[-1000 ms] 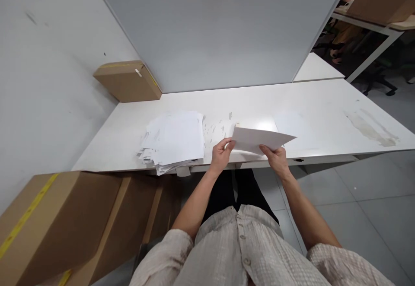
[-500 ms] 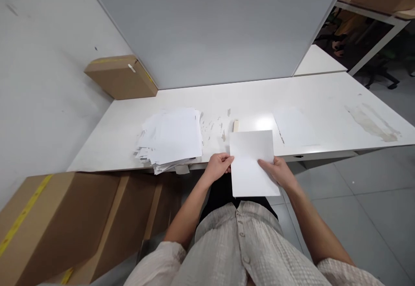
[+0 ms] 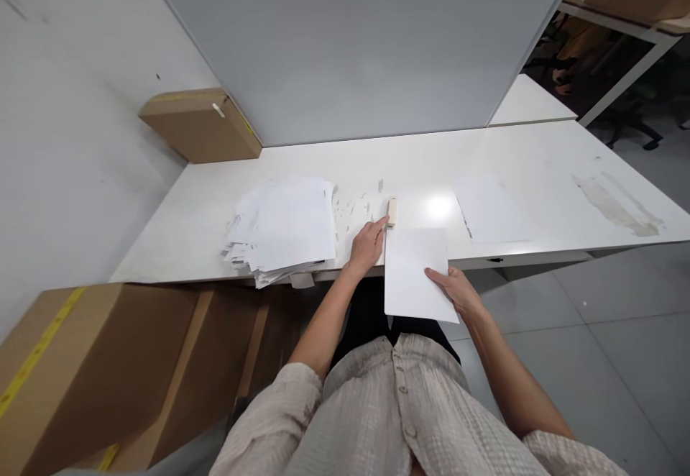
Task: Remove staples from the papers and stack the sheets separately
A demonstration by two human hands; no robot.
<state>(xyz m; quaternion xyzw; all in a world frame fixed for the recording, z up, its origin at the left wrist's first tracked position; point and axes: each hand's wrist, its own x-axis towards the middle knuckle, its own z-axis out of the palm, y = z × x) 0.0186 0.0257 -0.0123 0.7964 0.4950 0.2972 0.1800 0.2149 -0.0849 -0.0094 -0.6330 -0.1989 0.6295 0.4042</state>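
My right hand (image 3: 458,290) grips white paper (image 3: 415,275) at its right edge, thumb on top and fingers underneath. The paper's far end is at the front edge of the white table, and its near end hangs over my lap. Whether it is one sheet or several, I cannot tell. My left hand (image 3: 369,244) is off the paper, with its index finger stretched towards a small cream oblong object (image 3: 392,211) on the table. The fingertip is at the object's near left side; the other fingers are partly bent and hold nothing visible.
A messy stack of white paper (image 3: 294,224) lies left on the table (image 3: 350,167). Another sheet (image 3: 490,210) lies to the right. A cardboard box (image 3: 210,127) stands at the back left, near a grey panel (image 3: 366,52). Larger cartons (image 3: 102,361) stand below left.
My left hand has let go of the paper's left edge and moved forward to the cream object. The paper, still in my right hand, has shifted slightly and tilted.
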